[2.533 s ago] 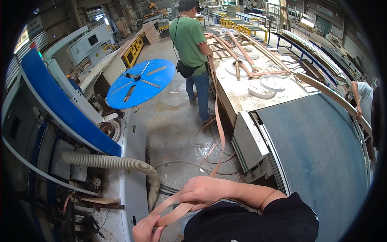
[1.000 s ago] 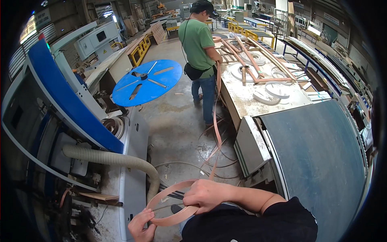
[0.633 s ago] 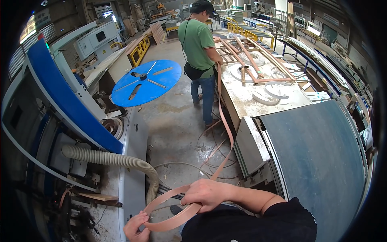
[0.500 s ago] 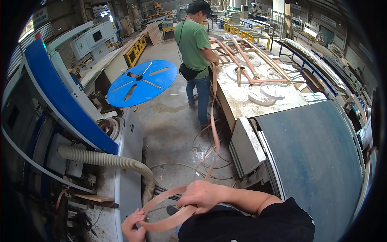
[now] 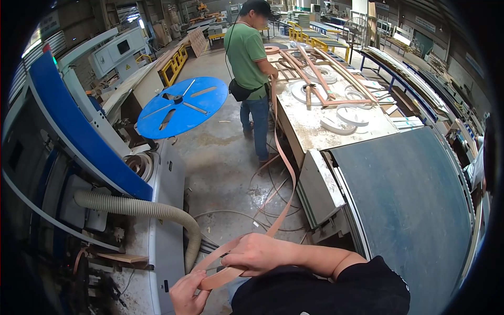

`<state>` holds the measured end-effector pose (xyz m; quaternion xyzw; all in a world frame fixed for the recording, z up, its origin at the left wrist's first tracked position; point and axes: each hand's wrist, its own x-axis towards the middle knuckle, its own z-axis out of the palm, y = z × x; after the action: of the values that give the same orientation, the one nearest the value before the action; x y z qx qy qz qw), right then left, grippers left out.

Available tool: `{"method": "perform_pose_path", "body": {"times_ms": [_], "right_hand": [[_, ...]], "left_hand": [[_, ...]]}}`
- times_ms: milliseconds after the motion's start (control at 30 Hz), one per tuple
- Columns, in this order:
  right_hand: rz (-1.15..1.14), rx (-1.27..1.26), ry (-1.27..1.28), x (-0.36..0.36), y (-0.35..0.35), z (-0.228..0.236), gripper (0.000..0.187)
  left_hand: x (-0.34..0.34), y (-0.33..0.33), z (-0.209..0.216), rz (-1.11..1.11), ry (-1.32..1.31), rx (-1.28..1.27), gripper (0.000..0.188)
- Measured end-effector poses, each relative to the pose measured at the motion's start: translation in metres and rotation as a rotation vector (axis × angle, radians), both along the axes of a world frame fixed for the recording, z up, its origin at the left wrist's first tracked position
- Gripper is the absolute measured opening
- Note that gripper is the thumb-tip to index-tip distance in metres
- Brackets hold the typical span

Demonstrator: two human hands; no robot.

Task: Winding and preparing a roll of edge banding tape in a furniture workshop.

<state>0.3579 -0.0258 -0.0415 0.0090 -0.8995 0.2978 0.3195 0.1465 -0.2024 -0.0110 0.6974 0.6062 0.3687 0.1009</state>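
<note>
A long, thin pinkish-tan strip of edge banding [image 5: 284, 215] forms a loop between my hands at the bottom of the view. My right hand [image 5: 256, 254] is closed around the band on the loop's right side. On the left side of the loop, my left hand [image 5: 189, 292] pinches the band between thumb and fingers. From my right hand the strip runs up and away in a slack curve to the hands of a co-worker [image 5: 248, 58] in a green shirt, who stands by the worktable. My right palm hides part of the band inside its grip.
Left of me stands a machine with a blue curved panel [image 5: 86, 126], a ribbed hose [image 5: 142, 209] and a blue slotted disc [image 5: 181, 107]. A dark conveyor belt [image 5: 404, 194] lies to my right. Wooden frames and white coils cover the worktable [image 5: 302, 128]. Cables [image 5: 226, 211] trail over the floor.
My left hand has moved right, toward my right hand, and the loop has become narrower. The hanging strip beyond my right hand has swung into a wider, smoother curve.
</note>
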Motion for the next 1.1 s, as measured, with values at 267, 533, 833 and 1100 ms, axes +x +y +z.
{"method": "perform_pose_path", "body": {"times_ms": [267, 533, 833, 1100], "right_hand": [[0.073, -0.027, 0.096, 0.005, 0.003, -0.001, 0.032], [0.137, -0.036, 0.035, 0.003, 0.002, 0.003, 0.033], [0.110, 0.010, -0.089, 0.003, 0.001, -0.003, 0.031], [0.072, -0.059, -0.045, 0.006, 0.001, 0.003, 0.025]], "left_hand": [[-0.013, -0.012, -0.007, 0.051, -0.029, 0.050, 0.031], [-0.018, -0.019, -0.007, 0.053, -0.102, -0.016, 0.030], [-0.040, -0.029, -0.028, 0.082, -0.238, -0.022, 0.031], [-0.037, -0.030, -0.035, 0.264, -0.243, -0.062, 0.029]]}}
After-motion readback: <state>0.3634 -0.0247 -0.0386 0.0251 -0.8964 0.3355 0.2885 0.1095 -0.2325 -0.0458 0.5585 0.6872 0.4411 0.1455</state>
